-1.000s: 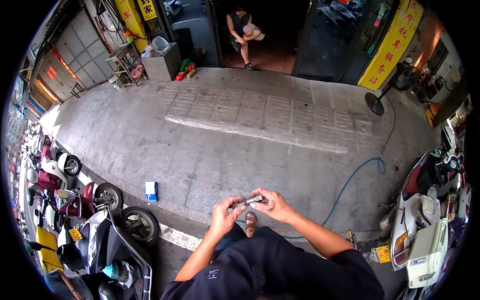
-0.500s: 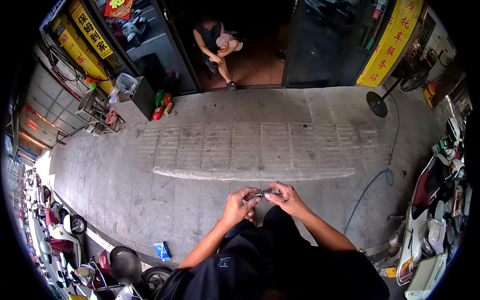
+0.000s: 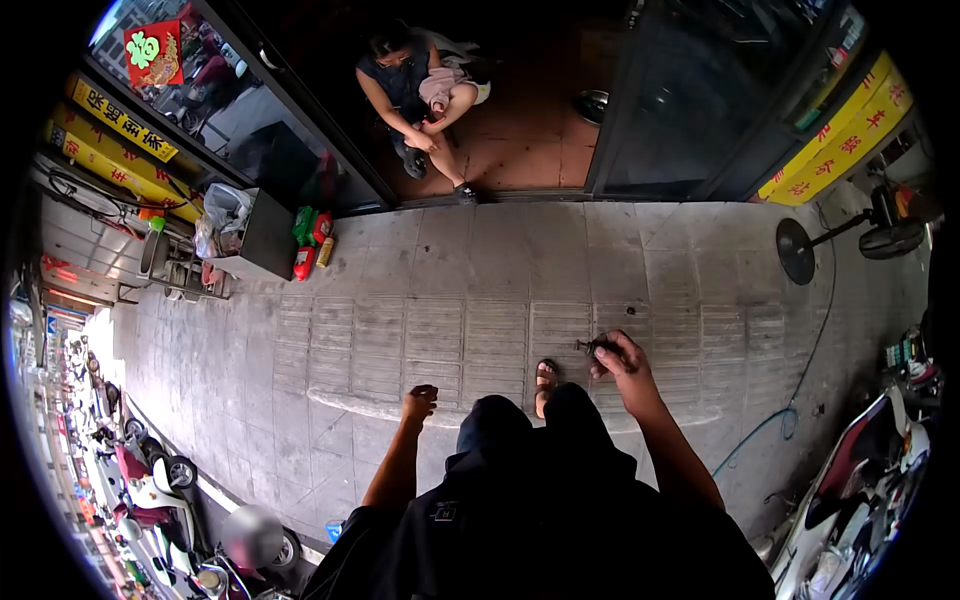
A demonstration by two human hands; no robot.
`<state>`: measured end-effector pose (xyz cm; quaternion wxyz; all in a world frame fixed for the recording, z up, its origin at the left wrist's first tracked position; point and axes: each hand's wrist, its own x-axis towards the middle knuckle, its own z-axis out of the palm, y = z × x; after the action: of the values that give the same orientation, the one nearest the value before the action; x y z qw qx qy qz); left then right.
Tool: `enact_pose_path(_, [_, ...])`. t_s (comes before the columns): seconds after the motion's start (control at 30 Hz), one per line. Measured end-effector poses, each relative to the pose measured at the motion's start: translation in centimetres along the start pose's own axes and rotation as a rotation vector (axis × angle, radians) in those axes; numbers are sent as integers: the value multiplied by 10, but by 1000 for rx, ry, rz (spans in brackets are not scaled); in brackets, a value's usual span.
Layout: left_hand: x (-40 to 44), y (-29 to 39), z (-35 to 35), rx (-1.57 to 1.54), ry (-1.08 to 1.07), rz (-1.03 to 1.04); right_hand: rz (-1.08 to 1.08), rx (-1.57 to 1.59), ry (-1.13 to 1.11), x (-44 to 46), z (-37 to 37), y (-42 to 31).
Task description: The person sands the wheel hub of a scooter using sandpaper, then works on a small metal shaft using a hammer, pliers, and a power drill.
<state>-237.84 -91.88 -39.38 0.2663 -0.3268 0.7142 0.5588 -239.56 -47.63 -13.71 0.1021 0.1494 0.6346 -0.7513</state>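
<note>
My right hand [image 3: 622, 358] is out in front over the ribbed paving, its fingers closed round a small dark metal part [image 3: 592, 346] whose end sticks out to the left. To the left, my left hand [image 3: 420, 401] hangs apart from it with the fingers curled in; whether anything is inside cannot be made out. Between the hands and lower down are my knees in dark trousers, and one sandalled foot [image 3: 545, 388] is forward on the pavement.
A person [image 3: 415, 100] sits in the doorway ahead. Left of it stand a grey bin [image 3: 262, 240] and red and green bottles [image 3: 313, 238]. A fan [image 3: 840, 240] and a blue-green hose [image 3: 752, 436] are at right. Scooters [image 3: 160, 495] line both sides.
My hands have parted; the right keeps the metal part and the left has moved left, off it. The view has advanced toward the doorway, and one foot has stepped forward.
</note>
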Motion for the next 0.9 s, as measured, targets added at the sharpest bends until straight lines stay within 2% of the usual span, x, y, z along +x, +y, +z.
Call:
enact_pose_path(0.07, [-8, -23, -34, -96, 72, -218, -33, -77, -104, 62, -6, -45])
enact_pose_path(0.13, [-11, -37, -55, 1, 210, -419, -57, -114, -158, 122, -9, -80])
enact_pose_path(0.23, [-12, -11, -53, -21, 295, -589, -54, -123, -189, 209, -10, -107])
enact_pose_path(0.33, [43, 38, -16, -90, 238, -570, -49, -124, -215, 293, -4, -115])
enact_pose_path(0.43, [151, 138, 42, -61, 87, -532, -94, -279, -125, 379, -11, -121])
enact_pose_path(0.47, [193, 168, 61, -72, 14, -448, -117, -314, -98, 396, -14, -134])
enact_pose_path(0.57, [281, 347, 116, -58, -73, -33, -251, -448, -32, 457, -30, -177])
enact_pose_path(0.67, [299, 551, 157, -61, -266, 348, -282, -465, -7, 521, -50, -216])
enact_pose_path(0.73, [319, 648, 188, -72, -364, 624, -318, -476, 38, 562, -63, -238])
enact_pose_path(0.8, [338, 728, 220, -50, -400, 743, -286, -518, 81, 611, -73, -252])
enact_pose_path(0.83, [345, 760, 237, -116, -494, 654, -247, -545, 86, 638, -77, -257])
enact_pose_path(0.87, [364, 784, 256, -38, -464, 817, -312, -562, 89, 672, -85, -254])
enact_pose_path(0.9, [372, 809, 271, 44, -460, 820, -377, -573, 77, 700, -91, -249])
